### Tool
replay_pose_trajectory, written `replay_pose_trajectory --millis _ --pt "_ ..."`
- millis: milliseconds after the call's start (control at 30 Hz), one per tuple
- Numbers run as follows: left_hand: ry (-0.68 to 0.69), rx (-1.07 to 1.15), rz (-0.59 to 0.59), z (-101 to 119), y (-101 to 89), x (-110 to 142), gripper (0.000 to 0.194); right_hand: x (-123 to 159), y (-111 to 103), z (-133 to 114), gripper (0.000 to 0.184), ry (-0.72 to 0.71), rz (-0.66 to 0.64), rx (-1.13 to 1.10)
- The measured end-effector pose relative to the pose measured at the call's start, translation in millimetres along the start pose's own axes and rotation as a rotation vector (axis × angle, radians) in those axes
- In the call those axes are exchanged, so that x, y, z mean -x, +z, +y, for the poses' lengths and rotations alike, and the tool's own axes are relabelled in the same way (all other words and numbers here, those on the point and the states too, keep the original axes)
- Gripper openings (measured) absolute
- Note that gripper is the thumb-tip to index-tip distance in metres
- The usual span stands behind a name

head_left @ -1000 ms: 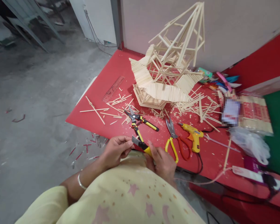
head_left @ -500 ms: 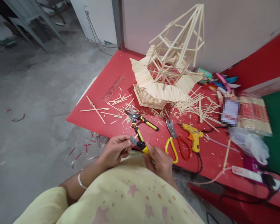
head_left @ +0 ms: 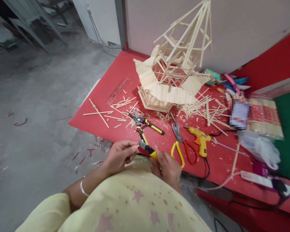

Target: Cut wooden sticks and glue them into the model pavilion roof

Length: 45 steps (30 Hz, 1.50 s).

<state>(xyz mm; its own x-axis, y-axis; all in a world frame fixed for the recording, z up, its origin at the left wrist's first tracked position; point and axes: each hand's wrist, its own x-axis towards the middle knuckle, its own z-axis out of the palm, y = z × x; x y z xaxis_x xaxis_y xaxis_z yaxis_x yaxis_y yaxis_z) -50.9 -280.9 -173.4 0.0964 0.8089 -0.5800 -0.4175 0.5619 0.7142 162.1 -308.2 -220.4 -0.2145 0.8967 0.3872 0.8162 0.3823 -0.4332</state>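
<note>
My right hand (head_left: 168,166) is wrapped round the handle of a yellow and black utility knife (head_left: 149,150). Its grey blade points left, close to the fingertips of my left hand (head_left: 122,154). Those fingers are pinched on a thin wooden stick (head_left: 137,146), of which only a pale end shows. Just beyond the blade, yellow and black cutting pliers (head_left: 145,124) lie open on the red table (head_left: 96,100). Further back stands a tower-like model (head_left: 174,93) built of wooden sticks, with a pointed frame on top.
Tin snips (head_left: 177,138) with yellow and red handles and a yellow glue gun (head_left: 199,138) lie at right. Loose sticks (head_left: 207,109) and shavings surround the model. A clear ruler (head_left: 117,91) lies at left; a plastic bag (head_left: 259,149) and power strip (head_left: 256,179) sit far right.
The knife blade slid left over my left fingertips, then came back a little to the right. Both hands keep their hold; the things on the table have not moved.
</note>
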Motion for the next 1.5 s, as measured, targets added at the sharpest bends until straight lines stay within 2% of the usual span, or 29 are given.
replay_pose_trajectory --millis 67,133,200,267,333,400,533,700,767,867,967,1033,1100,1167,1233,1333,1400,1500 --pt "0.01 -0.024 0.014 -2 -3.2 1 0.034 -3 -6 1 0.055 0.072 0.108 0.061" --pt "0.006 -0.028 0.019 -3 -4.8 1 0.034 -8 -10 -1 0.056 0.068 0.166 0.073" --pt "-0.013 -0.021 0.002 -2 -3.7 -1 0.034 -13 -12 -4 0.058 -0.023 0.119 0.017" --pt "-0.026 -0.006 -0.026 -1 -0.7 -3 0.034 -14 -10 -7 0.059 -0.121 0.019 -0.047" --pt "-0.016 0.009 -0.037 0 2.2 -5 0.034 -13 -5 -8 0.059 -0.147 -0.057 -0.076" --pt "-0.002 0.003 -0.027 0 3.3 -5 0.034 -9 0 -8 0.058 -0.111 -0.087 -0.079" --pt "0.016 -0.04 0.006 -2 -1.3 -1 0.034 0 4 -2 0.055 -0.031 -0.066 -0.052" --pt "0.023 -0.062 -0.009 -7 -15.3 5 0.031 -5 -10 18 0.046 0.26 0.115 0.153" --pt "0.013 -0.033 -0.006 -11 -17.7 1 0.028 -13 -14 20 0.044 0.301 0.136 0.262" --pt "0.03 0.044 -0.046 -15 -12.0 -13 0.024 -31 -8 18 0.041 0.249 0.041 0.356" --pt "0.076 0.106 -0.095 -11 1.7 -27 0.023 -51 5 17 0.044 0.249 -0.075 0.406" --pt "0.088 0.127 -0.103 -4 11.5 -34 0.022 -63 7 17 0.046 0.253 -0.089 0.404" --pt "0.105 0.137 -0.095 5 20.2 -40 0.023 -73 1 11 0.043 0.235 -0.038 0.316" --pt "0.139 0.153 -0.093 14 27.9 -44 0.023 -79 -9 -1 0.036 0.202 -0.003 0.092" --pt "0.175 0.176 -0.1 21 34.5 -47 0.023 -82 -17 -16 0.03 0.18 -0.092 -0.249" --pt "0.21 0.179 -0.089 30 41.8 -51 0.024 -86 -16 -33 0.026 0.239 -0.302 -0.674" --pt "0.238 0.163 -0.074 34 44.6 -54 0.024 -89 -9 -37 0.027 0.293 -0.361 -0.841" --pt "0.271 0.157 -0.059 39 47.8 -56 0.027 -94 0 -34 0.03 0.35 -0.387 -0.959"
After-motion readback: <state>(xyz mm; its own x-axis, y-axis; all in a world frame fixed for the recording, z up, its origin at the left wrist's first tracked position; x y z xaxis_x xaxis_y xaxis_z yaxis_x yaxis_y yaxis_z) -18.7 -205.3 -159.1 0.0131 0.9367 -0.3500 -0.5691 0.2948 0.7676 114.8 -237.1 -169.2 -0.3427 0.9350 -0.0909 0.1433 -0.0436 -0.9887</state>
